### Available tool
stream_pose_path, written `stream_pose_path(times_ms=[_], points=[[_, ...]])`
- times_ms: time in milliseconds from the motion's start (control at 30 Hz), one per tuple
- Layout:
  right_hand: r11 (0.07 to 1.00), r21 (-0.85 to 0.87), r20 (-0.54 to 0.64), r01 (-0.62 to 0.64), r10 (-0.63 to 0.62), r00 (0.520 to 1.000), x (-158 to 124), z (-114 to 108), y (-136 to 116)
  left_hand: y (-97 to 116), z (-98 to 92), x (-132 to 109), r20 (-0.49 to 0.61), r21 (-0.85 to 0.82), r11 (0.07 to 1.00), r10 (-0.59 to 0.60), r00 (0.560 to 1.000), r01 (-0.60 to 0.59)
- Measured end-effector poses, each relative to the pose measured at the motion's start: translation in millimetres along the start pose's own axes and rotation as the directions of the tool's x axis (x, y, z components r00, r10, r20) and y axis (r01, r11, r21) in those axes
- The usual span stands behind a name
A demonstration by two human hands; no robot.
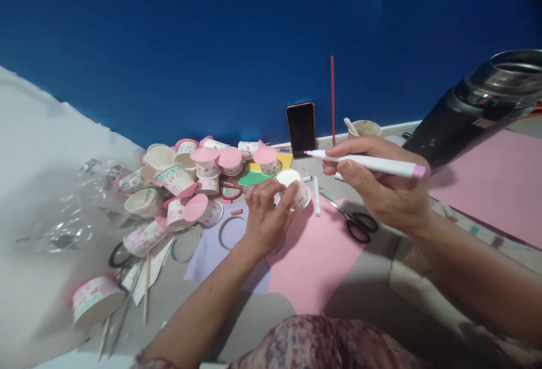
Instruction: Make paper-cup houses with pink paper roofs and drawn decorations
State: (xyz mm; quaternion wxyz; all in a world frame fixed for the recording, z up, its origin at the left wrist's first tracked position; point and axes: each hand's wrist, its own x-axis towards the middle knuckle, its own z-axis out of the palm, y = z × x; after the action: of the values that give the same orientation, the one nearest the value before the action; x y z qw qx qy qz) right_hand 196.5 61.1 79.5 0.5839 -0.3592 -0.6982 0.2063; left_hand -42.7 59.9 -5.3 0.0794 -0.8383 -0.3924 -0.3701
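My left hand [269, 208] has its fingers closed round a small white paper cup [301, 195] with pink and red drawings on its side, over pink paper [313, 256]. Raised to the right of the cup, my right hand [376, 183] grips a white marker [376, 165] with a pink end. The marker's uncapped tip points left, apart from the cup. Another white marker [317, 195] lies on the paper just right of the cup. Black-handled scissors [359, 227] rest below my right hand.
Several decorated paper cups [175, 180] crowd the left, some topped with pink discs. A phone [301, 130] leans on the blue wall [237, 47]. A dark metal flask [457, 109] stands at right. Tape rings [231, 232] lie on purple paper [207, 256].
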Motion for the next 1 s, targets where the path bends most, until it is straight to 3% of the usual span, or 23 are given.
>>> stream_pose_path(times_ms=[100,200,267,367,500,700,867,1000], points=[[1.000,0.018,-0.045,0.007,-0.006,0.999,0.8,-2.3,0.0,4.5,12.4,10.5,0.064,0.015,1.000,-0.014,0.998,0.013],[0.999,0.047,-0.065,0.002,0.001,0.998,2.6,-5.5,0.1,1.8,14.7,13.3,0.217,-0.010,0.999,-0.032,0.976,0.035],[0.998,0.064,-0.060,-0.010,0.014,0.998,4.5,-7.4,1.1,-6.6,5.8,7.6,0.243,-0.050,0.995,-0.077,0.967,0.092],[0.996,0.076,-0.068,0.042,-0.037,0.997,7.3,-8.0,4.6,-25.5,-15.2,-8.6,0.093,-0.095,0.946,-0.301,0.949,0.309],[0.999,0.026,-0.065,0.030,-0.028,0.997,6.6,-2.0,10.1,-40.3,-22.2,-26.1,0.256,-0.094,0.896,-0.400,0.880,0.434],[0.975,0.002,0.095,-0.223,0.221,0.971,-1.5,16.1,14.1,-34.9,-2.0,-26.1,0.343,-0.069,0.850,-0.472,0.812,0.523],[0.935,0.045,0.293,-0.352,0.325,0.899,-7.8,30.4,18.3,-26.8,-19.7,-20.7,0.385,-0.212,0.780,-0.487,0.784,0.589],[0.921,0.057,0.336,-0.385,0.345,0.876,-13.4,36.8,18.6,-12.0,-36.4,-13.3,0.481,-0.481,0.550,-0.486,0.729,0.683]])
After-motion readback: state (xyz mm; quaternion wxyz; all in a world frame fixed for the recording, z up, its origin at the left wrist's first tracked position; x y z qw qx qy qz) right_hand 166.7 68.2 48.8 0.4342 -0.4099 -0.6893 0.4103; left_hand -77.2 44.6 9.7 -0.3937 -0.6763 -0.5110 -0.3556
